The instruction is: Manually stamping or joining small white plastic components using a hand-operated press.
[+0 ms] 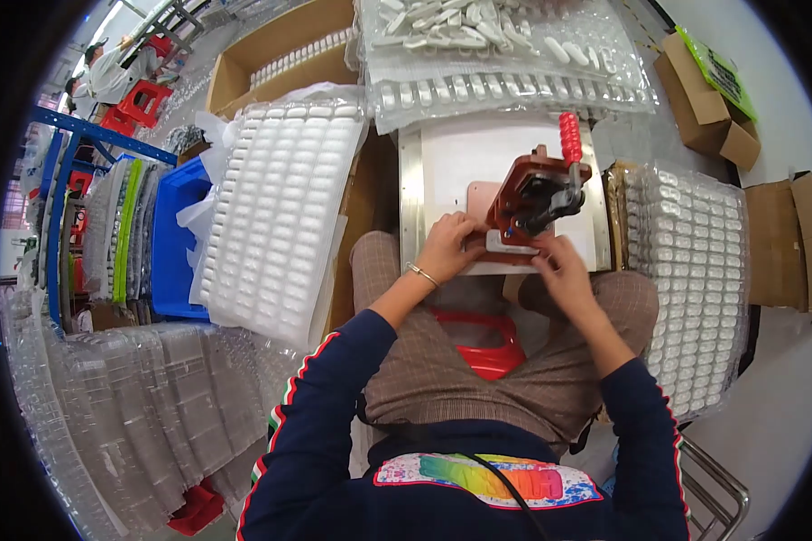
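Now, left hand [448, 245]: fingers curled down onto a small flat white piece [507, 242], pressing its near-left end at the foot of the press; whether it pinches it cannot be told.
Right hand [561, 270]: fingers bent, tips touching the same white piece at its right end; grip not clear.
Press [534, 194]: reddish-brown metal block, boxy, just beyond both hands, with a dark lever ending in a ribbed red handle [570, 137].
Base plate [451, 158]: smooth white board edged in shiny metal, under the press and hands.
Left tray [275, 207]: clear moulded plastic, rows of rounded white pieces, well left of the left hand.
Right tray [695, 279]: same blistered plastic, just right of the right hand.
Stool [487, 347]: glossy red plastic, below the wrists, between the knees.
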Demonstrator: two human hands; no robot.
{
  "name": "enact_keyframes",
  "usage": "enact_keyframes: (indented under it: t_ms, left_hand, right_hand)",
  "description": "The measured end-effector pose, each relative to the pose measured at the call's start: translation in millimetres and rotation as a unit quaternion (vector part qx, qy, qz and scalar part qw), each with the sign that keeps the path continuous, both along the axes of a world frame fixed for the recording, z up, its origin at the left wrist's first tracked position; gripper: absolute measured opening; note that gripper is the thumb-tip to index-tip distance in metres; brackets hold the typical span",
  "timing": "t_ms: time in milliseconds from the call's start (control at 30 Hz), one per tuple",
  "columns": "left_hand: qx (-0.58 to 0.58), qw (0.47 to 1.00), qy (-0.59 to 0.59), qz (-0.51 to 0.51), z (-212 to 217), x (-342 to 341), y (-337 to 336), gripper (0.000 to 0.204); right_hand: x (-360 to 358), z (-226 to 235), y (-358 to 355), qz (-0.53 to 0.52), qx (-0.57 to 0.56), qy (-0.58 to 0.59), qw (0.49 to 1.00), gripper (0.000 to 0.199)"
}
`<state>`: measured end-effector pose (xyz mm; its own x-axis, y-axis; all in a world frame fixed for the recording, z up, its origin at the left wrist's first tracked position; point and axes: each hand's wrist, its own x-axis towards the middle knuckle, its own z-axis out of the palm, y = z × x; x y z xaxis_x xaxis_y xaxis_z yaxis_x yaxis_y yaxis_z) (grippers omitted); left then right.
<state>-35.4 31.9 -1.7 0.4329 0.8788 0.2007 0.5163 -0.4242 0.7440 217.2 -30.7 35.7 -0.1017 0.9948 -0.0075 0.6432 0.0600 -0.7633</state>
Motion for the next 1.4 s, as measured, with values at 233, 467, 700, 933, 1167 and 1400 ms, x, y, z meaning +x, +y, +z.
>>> enact_keyframes:
  t_ms: [233,467,700,933,1167,1400]
  left_hand:
    - [-0.181,0.983,-0.016,-0.024,24,-18,36,0.025]
    - [-0.180,0.983,-0.019,0.022,3,-35,50,0.022]
    - [-0.084,0.995,-0.027,0.056,-7,-11,32,0.016]
    - [-0.091,0.993,-0.039,0.071,-7,-16,21,0.017]
    - [-0.084,0.994,-0.018,0.061,-7,-12,24,0.018]
    - [-0.145,0.986,-0.005,0.087,-1,-22,34,0.017]
  right_hand:
    - [-5,6,18,0.003,0.022,0.027,0.999,0.021]
    - [102,46,36,-0.009,0.126,-0.055,0.990,0.010]
    - [274,53,18,-0.250,0.139,-0.185,0.940,0.010]
    - [284,39,43,-0.137,0.130,-0.317,0.929,0.006]
    - [290,39,39,-0.117,0.145,-0.295,0.937,0.009]
    - [244,70,87,-0.144,0.152,-0.182,0.961,0.016]
